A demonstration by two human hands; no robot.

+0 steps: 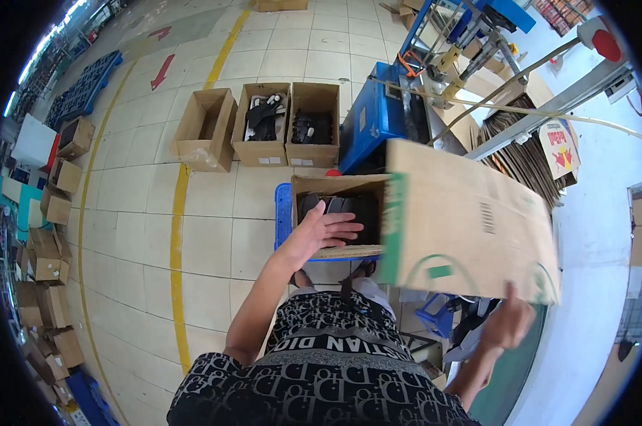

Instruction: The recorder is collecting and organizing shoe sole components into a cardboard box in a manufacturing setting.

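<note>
Left hand (319,231) reaching forward, fingers spread flat, right hand (508,323) raised at the side, forearm bent upward

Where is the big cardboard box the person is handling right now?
In the head view, the big cardboard box lies on its side right of centre, left hand at its open end, right hand beneath, blue machine just behind.

Big brown carton (449,227) with green trim held tipped on its side at centre, three open brown boxes (260,124) in a row on the floor beyond, more small boxes (47,259) stacked along the left edge, flattened cartons (523,160) piled upper right.
</note>
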